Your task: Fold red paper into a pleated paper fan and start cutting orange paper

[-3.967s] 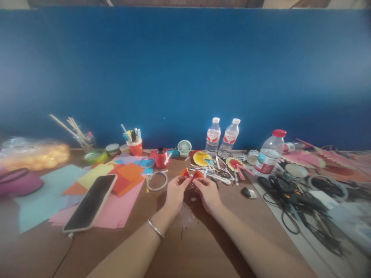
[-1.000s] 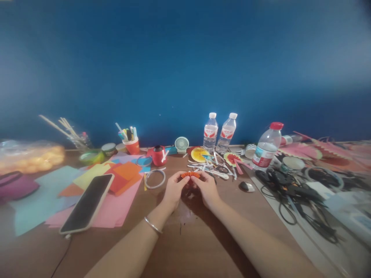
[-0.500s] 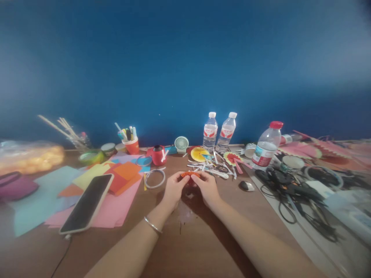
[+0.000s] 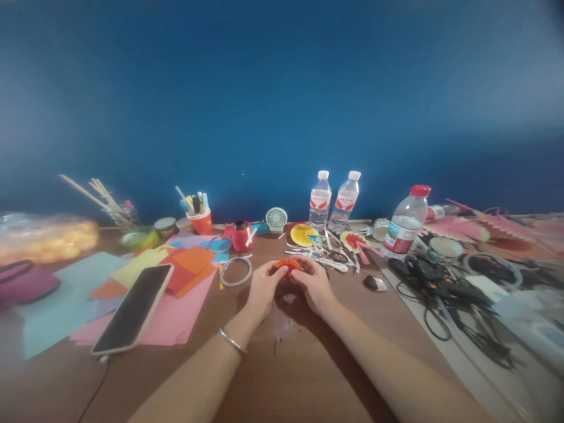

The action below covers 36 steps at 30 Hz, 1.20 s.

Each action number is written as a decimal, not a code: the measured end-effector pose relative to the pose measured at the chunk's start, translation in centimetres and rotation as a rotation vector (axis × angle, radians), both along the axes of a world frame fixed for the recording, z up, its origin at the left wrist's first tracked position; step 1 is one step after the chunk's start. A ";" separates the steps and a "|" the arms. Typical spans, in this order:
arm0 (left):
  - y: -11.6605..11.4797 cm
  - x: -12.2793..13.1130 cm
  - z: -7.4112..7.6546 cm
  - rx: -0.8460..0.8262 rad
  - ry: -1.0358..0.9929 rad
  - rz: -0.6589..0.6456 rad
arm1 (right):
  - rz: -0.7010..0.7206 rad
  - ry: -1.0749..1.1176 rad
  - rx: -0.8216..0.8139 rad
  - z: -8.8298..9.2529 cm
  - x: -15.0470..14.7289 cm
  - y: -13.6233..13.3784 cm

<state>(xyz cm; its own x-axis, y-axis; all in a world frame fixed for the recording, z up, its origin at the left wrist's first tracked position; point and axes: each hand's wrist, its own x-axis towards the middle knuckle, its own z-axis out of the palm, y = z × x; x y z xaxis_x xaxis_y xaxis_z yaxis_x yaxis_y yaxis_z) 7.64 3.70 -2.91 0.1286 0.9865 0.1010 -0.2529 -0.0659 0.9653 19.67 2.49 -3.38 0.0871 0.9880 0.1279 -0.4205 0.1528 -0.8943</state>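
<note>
Between my hands is a small orange-red pleated paper (image 4: 288,264), its folds fanned in a curve. My left hand (image 4: 265,286) pinches its left side, thumb in front. On the other side my right hand (image 4: 315,284) grips it the same way, thumb near the middle. The lower part of the paper is hidden by shadow and fingers. Just beyond my hands lie a yellow paper fan (image 4: 304,235), a red and yellow paper fan (image 4: 353,241) and white paper strips (image 4: 314,254). A roll of tape (image 4: 237,272) rests left of my left hand.
Left on the brown table (image 4: 273,376) are coloured paper sheets (image 4: 185,311) under a phone (image 4: 132,311). A pen cup (image 4: 201,222), a red pot-like object (image 4: 241,238) and water bottles (image 4: 320,202) stand behind. To the right are a mouse (image 4: 375,283), a red-capped bottle (image 4: 405,226) and black cables (image 4: 445,288).
The pleated paper has tilted or spread, showing more of its orange face between my thumbs. My hands stay in nearly the same place.
</note>
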 end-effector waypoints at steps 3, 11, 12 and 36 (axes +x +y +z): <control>0.1 0.0 0.0 -0.006 -0.035 0.026 | 0.025 -0.041 0.033 -0.2 0.0 0.1; -0.1 0.1 0.2 0.037 0.023 0.026 | 0.028 -0.231 0.183 -0.4 0.6 0.7; -0.1 0.1 0.2 0.042 0.037 0.026 | 0.026 -0.256 0.208 -0.5 0.7 0.8; 0.7 -2.0 1.5 0.391 0.537 0.056 | -0.078 -0.805 0.415 0.2 2.4 0.4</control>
<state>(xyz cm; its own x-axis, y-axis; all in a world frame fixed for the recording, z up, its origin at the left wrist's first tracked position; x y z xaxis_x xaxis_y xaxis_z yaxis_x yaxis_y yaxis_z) 5.62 4.43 -1.41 0.2107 0.8970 0.3886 0.2702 -0.4355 0.8587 22.05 2.89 -3.15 -0.1178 0.8439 0.5234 0.3329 0.5301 -0.7798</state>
